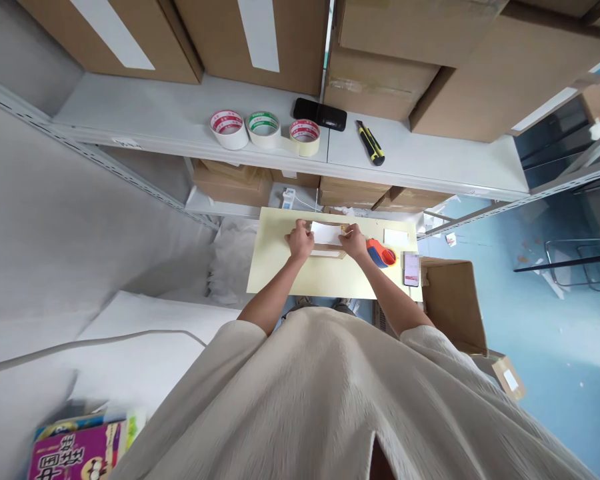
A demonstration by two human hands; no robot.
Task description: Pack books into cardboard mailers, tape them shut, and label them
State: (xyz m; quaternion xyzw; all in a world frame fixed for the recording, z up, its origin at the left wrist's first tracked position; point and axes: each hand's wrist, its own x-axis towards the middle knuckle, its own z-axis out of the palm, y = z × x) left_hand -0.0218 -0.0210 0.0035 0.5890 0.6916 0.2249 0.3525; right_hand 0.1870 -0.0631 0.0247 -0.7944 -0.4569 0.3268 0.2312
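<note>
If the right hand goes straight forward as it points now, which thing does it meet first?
Probably the white paper on the small cardboard box; the right hand seems to touch its right end, though depth is unclear.

the left hand is gripping the small package at its left end, the right hand is pinching its right edge; both forearms are slanting inward toward it, fingers curling.

- On the yellowish worktop: a small box, an orange-and-blue tape dispenser, a phone, a white slip.
- Grey shelf beyond: three tape rolls, black case, cutter, large cartons.
</note>
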